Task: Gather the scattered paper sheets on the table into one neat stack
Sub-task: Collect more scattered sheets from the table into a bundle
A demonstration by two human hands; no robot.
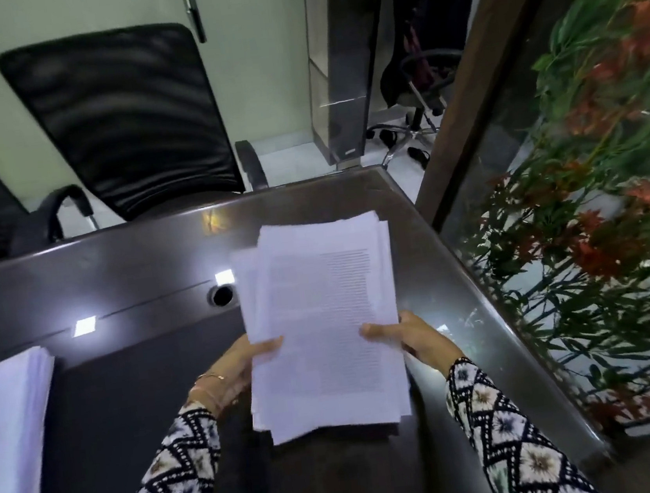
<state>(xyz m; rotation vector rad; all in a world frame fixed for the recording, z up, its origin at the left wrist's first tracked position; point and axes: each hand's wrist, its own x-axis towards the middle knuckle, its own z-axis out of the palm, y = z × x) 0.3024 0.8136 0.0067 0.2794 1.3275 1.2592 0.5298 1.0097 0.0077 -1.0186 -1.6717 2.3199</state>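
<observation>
Fanning unevenly, printed paper sheets show staggered edges.

a single head-worn wide-angle view looks forward and steeply down onto the dark counter, close enough that both patterned sleeves enter from the bottom edge. beyond the counter's far edge it takes in a black office chair; lines bend toward the frame's sides.
</observation>
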